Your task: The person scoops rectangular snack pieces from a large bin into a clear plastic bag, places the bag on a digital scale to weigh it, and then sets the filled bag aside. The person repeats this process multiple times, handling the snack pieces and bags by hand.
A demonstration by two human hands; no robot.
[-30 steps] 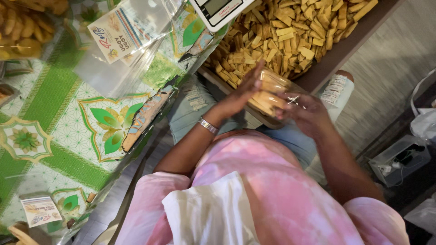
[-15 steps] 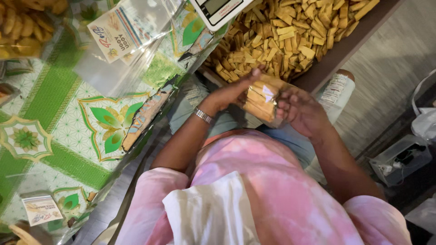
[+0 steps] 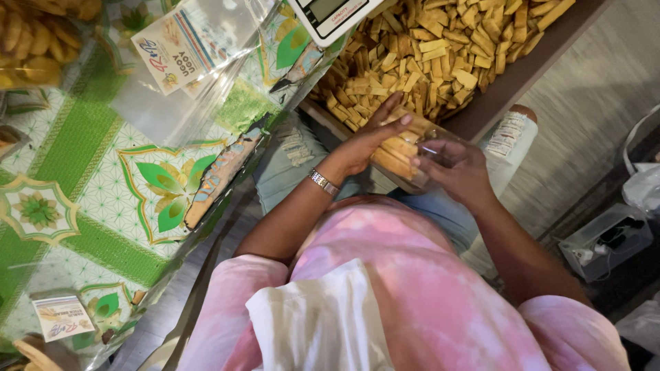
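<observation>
We start at our left hand, which lies flat-fingered across the top of a clear plastic bag of golden snack sticks, the palm and thumb pressed against the near side and the fingertips stretched out toward the heap beyond; it clasps the bag rather than pinching it. Our right hand meets it from the other side, fingers curled round the clear film at the bag's far end, so the bag sits squeezed between the two hands, just above our lap. The sticks inside lie stacked side by side, and the pack's long axis runs from our left hand across to our right, roughly along the near edge of the tray. Both hands touch it; neither is nearer than the other, though the left covers more of it. Just beyond the fingertips lies the brown tray heaped with loose snack sticks, near but apart from the bag. Above that, the corner of a white weighing scale shows at the frame's top. To our left spreads the green patterned tablecloth with empty clear pouches, and a white bottle stands just beside our right wrist.
</observation>
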